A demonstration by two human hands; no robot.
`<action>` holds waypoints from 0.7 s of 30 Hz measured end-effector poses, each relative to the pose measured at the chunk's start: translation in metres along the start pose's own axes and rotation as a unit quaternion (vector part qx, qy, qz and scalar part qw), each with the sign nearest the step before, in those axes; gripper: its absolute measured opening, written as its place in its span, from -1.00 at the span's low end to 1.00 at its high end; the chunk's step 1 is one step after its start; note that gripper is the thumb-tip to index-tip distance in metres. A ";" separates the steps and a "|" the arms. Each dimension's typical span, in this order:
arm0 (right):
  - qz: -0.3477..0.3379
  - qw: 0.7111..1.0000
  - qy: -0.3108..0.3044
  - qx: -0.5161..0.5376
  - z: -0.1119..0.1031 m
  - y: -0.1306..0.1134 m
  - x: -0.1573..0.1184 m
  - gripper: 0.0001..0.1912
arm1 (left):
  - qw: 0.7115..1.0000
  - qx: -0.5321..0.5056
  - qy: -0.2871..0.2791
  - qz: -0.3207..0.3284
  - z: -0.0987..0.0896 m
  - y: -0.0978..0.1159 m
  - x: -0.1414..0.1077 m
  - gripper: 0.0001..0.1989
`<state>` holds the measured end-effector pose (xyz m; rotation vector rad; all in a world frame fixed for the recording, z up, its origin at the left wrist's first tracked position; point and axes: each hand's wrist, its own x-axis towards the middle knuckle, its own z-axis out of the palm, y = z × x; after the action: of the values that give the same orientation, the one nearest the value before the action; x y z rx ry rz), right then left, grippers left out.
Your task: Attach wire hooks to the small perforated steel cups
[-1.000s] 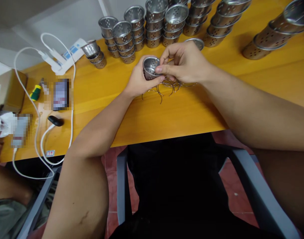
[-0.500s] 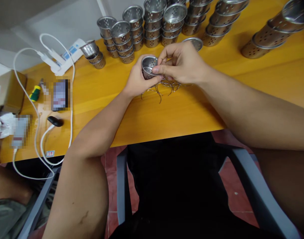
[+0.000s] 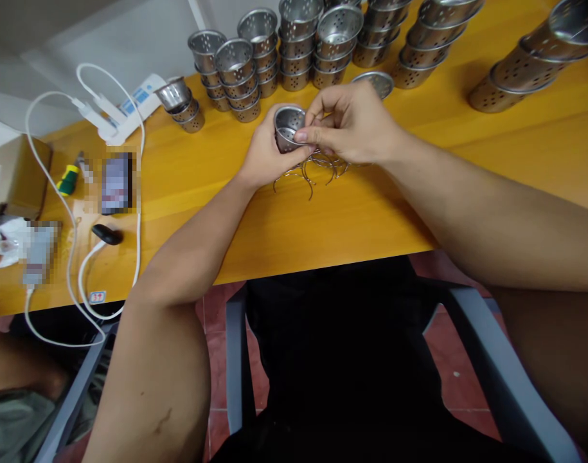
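A perforated metal cup (image 3: 285,138) is tilted toward me, its open mouth facing up. My left hand (image 3: 269,151) is wrapped round it, thumb along the near side. At the cup's right rim, my right hand (image 3: 346,125) is closed in a pinch with its thumb tip at the edge. What lies between those fingertips is too small to make out. Below both hands, a loose pile of thin curved metal wires (image 3: 309,180) lies on the wooden table (image 3: 284,225), partly covered by the hands.
Several stacks of perforated cups (image 3: 245,83) line the back, with a leaning stack (image 3: 520,74) at right. A round metal piece (image 3: 378,82) lies behind my right hand. Leftward are a power strip (image 3: 134,106), white cables, phones (image 3: 116,183), a screwdriver (image 3: 69,180) and a cardboard box (image 3: 21,173).
Both hands and the cup stay almost exactly where they were. At the far left edge, the other person's hand has drawn away from the white plastic bag.
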<state>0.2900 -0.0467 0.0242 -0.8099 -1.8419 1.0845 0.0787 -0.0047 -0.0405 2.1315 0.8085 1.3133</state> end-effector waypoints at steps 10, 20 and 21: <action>-0.002 1.000 -0.014 0.025 -0.002 0.003 0.000 -0.39 | 1.000 0.006 0.001 0.002 -0.002 -0.002 0.000 -0.40; -0.092 0.994 0.036 -0.049 -0.013 0.002 0.001 -0.59 | 0.999 -0.007 0.034 0.013 0.004 -0.015 0.002 -0.32; -0.112 0.989 0.044 -0.080 -0.016 0.002 0.001 -0.69 | 0.999 -0.004 0.039 0.005 0.004 -0.016 0.002 -0.31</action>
<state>0.3038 -0.0392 0.0269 -0.7114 -1.9097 0.7549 0.0793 0.0074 -0.0513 2.0924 0.8233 1.4100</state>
